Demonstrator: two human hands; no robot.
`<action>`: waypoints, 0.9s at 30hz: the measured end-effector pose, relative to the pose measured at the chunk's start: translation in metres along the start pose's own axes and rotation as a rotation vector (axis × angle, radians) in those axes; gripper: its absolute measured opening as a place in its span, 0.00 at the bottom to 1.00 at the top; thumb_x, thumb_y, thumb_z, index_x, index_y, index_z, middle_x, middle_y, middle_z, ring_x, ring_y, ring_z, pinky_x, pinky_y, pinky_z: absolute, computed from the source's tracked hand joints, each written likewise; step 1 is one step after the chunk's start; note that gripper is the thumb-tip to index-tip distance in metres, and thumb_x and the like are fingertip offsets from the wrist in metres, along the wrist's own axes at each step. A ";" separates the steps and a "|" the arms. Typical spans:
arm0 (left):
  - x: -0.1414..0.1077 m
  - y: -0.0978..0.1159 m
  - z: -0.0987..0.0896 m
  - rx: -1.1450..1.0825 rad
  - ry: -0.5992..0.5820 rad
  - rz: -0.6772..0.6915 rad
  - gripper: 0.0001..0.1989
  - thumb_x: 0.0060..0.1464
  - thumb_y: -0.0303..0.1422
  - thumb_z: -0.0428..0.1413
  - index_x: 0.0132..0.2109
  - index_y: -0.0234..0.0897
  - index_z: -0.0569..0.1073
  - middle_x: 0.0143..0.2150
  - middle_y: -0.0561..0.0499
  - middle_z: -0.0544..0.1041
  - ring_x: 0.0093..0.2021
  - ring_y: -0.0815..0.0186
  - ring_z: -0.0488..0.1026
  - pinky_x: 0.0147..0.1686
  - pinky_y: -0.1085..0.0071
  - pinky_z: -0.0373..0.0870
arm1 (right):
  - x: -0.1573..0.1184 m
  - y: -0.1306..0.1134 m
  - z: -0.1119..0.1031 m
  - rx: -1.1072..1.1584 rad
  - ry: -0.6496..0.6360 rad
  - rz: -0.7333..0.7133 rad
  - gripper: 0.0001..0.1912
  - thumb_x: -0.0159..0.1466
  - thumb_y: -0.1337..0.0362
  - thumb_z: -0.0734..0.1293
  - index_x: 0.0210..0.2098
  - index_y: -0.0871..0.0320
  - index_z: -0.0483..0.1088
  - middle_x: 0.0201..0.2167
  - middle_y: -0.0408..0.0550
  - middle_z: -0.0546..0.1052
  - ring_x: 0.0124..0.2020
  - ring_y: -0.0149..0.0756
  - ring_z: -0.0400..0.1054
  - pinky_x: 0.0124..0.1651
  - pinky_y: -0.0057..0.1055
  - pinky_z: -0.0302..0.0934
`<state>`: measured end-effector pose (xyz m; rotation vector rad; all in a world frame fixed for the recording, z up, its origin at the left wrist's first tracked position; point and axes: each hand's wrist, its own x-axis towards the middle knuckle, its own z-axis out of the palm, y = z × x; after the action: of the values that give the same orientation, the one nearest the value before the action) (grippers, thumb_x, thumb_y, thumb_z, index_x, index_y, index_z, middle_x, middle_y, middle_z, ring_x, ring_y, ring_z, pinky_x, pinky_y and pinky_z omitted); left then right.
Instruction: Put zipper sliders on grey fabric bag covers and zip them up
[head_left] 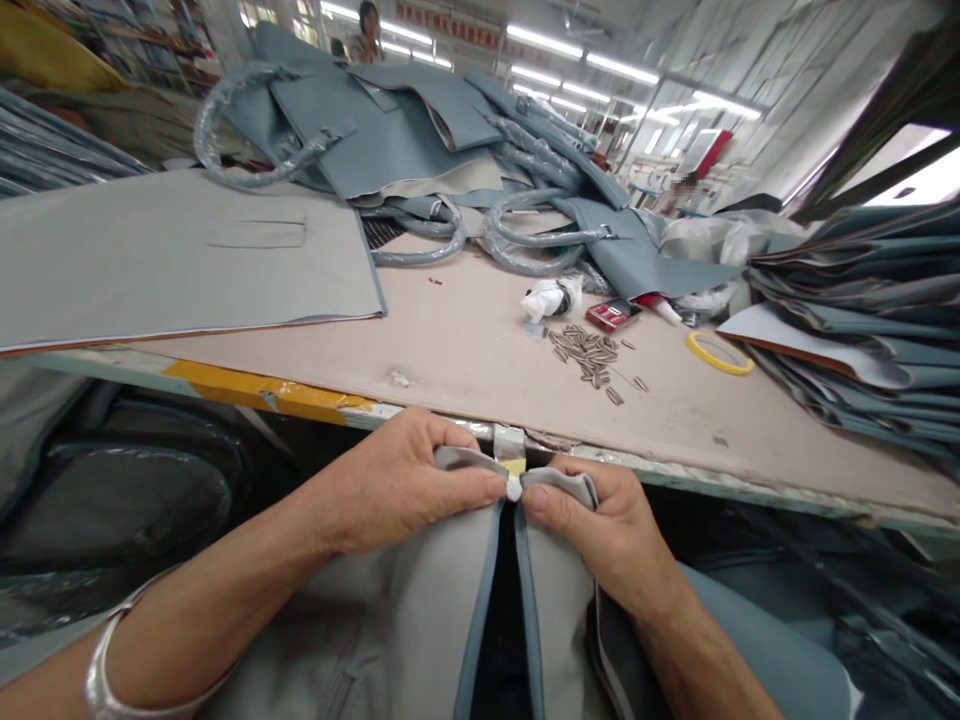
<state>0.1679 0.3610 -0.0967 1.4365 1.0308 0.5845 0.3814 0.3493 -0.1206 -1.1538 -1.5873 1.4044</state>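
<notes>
My left hand (409, 480) pinches the left edge of a grey fabric bag piece (442, 570), thumb on top. On the opposite side, my right hand (600, 520) grips the other edge of the same piece. Blue-grey binding runs down both edges of the dark gap between them. Both edges meet at a small white tip (514, 488) below a yellow and silvery fitting (511, 448) on the table's front edge. What exactly this fitting is, I cannot tell. The rest of the piece hangs down towards me.
On the table (465, 350) lie several small metal-coloured pieces (589, 352), a red box (612, 315), a yellow tape roll (718, 353) and a flat grey panel (187, 260). Blue-grey panels with plastic-wrapped handles (255, 175) heap up behind. At right stands a stack of panels (877, 310).
</notes>
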 end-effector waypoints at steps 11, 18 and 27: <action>0.000 -0.005 0.000 -0.028 0.022 -0.062 0.18 0.51 0.41 0.59 0.25 0.33 0.65 0.21 0.57 0.58 0.21 0.76 0.51 0.19 0.79 0.47 | -0.002 -0.002 0.003 0.002 0.008 0.034 0.24 0.58 0.51 0.70 0.20 0.61 0.60 0.17 0.38 0.53 0.19 0.21 0.44 0.20 0.22 0.39; -0.001 -0.010 0.004 -0.120 -0.005 -0.107 0.19 0.47 0.42 0.62 0.23 0.32 0.66 0.20 0.57 0.58 0.21 0.76 0.50 0.19 0.78 0.45 | -0.003 -0.005 0.001 0.000 -0.020 0.173 0.19 0.53 0.55 0.73 0.21 0.63 0.66 0.16 0.38 0.56 0.20 0.21 0.45 0.22 0.22 0.41; -0.002 -0.012 0.003 -0.157 0.001 -0.144 0.17 0.49 0.41 0.62 0.28 0.30 0.69 0.22 0.56 0.62 0.22 0.76 0.54 0.20 0.79 0.50 | -0.005 -0.012 0.006 0.075 0.050 0.203 0.18 0.52 0.57 0.73 0.21 0.64 0.66 0.16 0.38 0.58 0.20 0.21 0.46 0.23 0.23 0.41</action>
<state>0.1665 0.3563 -0.1083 1.2147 1.0559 0.5495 0.3756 0.3429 -0.1092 -1.3245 -1.4013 1.5382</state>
